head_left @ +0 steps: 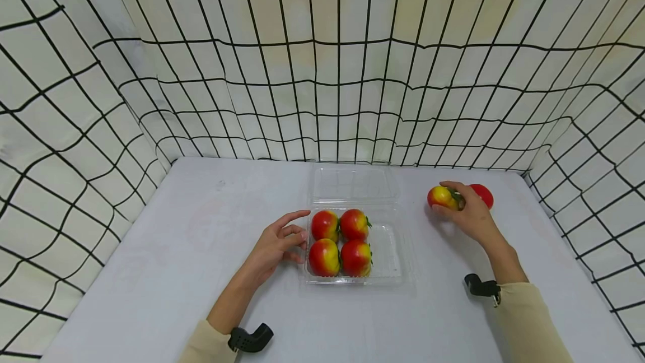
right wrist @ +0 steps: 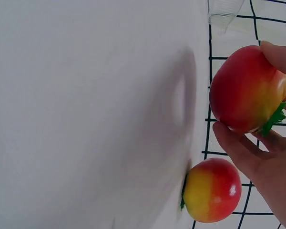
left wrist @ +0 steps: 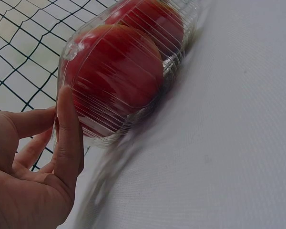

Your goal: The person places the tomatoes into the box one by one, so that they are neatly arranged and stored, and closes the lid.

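Observation:
My right hand [head_left: 472, 216] grips a red-and-yellow fruit [head_left: 442, 197] with a green leafy top, thumb and fingers round its sides. In the right wrist view this fruit [right wrist: 245, 90] is held off the white surface. A second such fruit [head_left: 482, 195] sits beside it, partly behind the hand. My left hand [head_left: 276, 242] touches the left side of a clear plastic box [head_left: 390, 251], its fingers loosely bent against the wall [left wrist: 62, 102]. Several matching fruits [head_left: 325, 257] fill the left and middle of the box, and its right part holds none.
The box's clear lid [head_left: 355, 184] lies folded back towards the far edge of the white table [head_left: 221, 206]. Black netting [head_left: 339, 83] over pale walls encloses the back and both sides. Each wrist wears a black camera mount [head_left: 250, 338].

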`<action>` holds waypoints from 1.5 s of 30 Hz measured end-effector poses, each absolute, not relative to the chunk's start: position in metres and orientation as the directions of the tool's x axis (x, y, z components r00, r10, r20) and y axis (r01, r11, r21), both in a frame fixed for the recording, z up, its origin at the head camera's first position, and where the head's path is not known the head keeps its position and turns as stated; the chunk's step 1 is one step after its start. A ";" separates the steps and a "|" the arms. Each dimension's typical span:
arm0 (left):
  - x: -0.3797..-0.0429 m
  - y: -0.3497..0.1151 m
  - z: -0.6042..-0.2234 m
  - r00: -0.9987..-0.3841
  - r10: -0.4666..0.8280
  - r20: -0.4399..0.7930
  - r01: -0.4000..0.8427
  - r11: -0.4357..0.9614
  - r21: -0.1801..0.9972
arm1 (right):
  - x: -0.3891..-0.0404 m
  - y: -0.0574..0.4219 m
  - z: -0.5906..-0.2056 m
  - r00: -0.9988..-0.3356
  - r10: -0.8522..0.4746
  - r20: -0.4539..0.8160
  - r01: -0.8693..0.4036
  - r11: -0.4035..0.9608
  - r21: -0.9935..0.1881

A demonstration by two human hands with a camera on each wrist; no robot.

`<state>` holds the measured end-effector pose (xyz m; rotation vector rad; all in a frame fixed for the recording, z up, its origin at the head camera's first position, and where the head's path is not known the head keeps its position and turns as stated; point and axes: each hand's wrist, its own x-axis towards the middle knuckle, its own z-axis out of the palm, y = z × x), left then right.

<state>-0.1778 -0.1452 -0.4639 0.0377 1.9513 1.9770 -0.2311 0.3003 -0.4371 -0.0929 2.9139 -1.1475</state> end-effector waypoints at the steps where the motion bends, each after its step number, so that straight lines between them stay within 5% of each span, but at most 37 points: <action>1: -0.178 -0.145 -0.464 -0.934 0.272 -0.231 -0.235 0.018 0.972 | -0.231 0.300 -0.436 -0.997 -0.070 0.030 -0.071 0.721 -0.689; 45: -0.178 -0.145 -0.463 -0.934 0.270 -0.234 -0.235 0.026 0.972 | -0.206 0.268 -0.407 -0.977 -0.187 0.105 -0.199 0.608 -0.768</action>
